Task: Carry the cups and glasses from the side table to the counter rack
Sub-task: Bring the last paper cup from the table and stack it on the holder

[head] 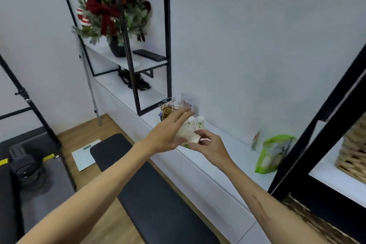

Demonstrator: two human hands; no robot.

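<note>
Two white paper cups with green leaf prints [200,123] stand upside down on the white counter [221,166], close to the wall. A third such cup [191,138] is tilted in front of them, and my right hand [210,145] pinches its rim. My left hand [168,131] hovers over the cups with fingers spread and straight, hiding part of them; it grips nothing. Just behind is a wire cup rack [170,102] with an amber glass [166,112] in it. Motion blur softens the cups.
A green-and-white bag [274,154] leans on the wall to the right. Black shelf posts [316,125] and a wicker basket [353,154] stand at far right. A black padded bench [150,194] runs along the counter front. Above the rack are a shelf frame [167,45], remote [149,55] and a decorated tree [112,6].
</note>
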